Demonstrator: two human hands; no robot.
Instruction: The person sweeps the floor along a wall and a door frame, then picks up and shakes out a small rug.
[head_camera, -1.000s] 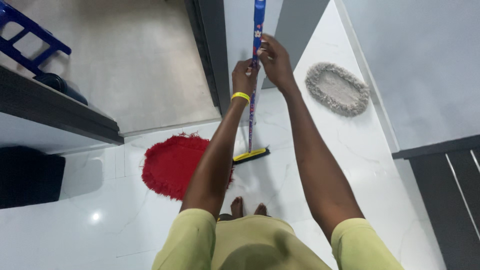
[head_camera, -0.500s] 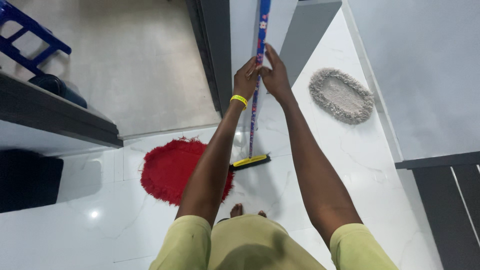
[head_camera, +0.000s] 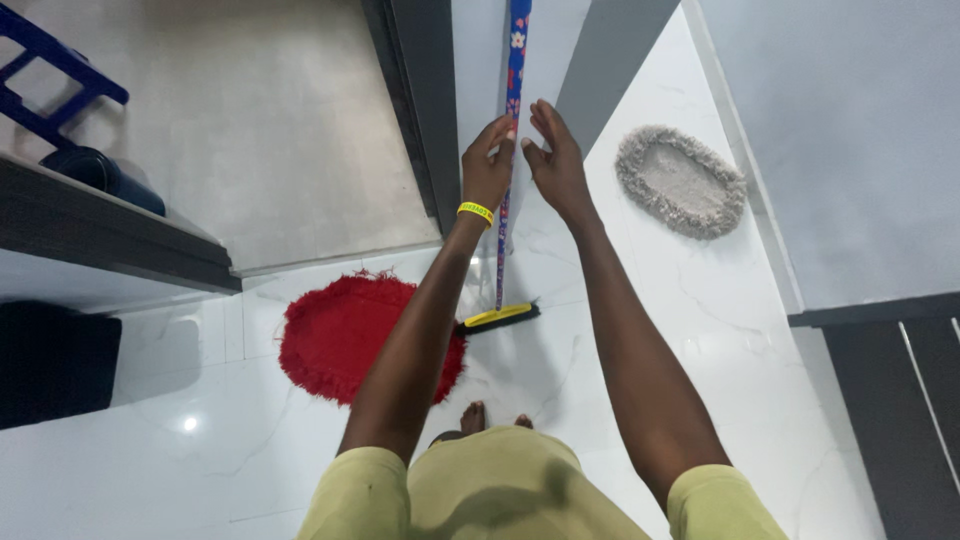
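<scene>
**Both hands up on the mop handle**

Head view: the left hand (head_camera: 487, 170) has its fingers curled round the blue flowered mop handle (head_camera: 513, 80). The right hand (head_camera: 555, 160) sits just beside the stick with fingers spread, not gripping. Far below the fingers, the yellow mop head (head_camera: 497, 317) rests on the white floor (head_camera: 700, 300), just beside a red rug (head_camera: 340, 335). A grey rug (head_camera: 680, 180) lies right of them.

Broom handle (head_camera: 515, 60) blue with flower print, broom head (head_camera: 497, 316) yellow/black; red mat (head_camera: 350, 335), grey mat (head_camera: 680, 180), yellow wristband (head_camera: 476, 212).
</scene>
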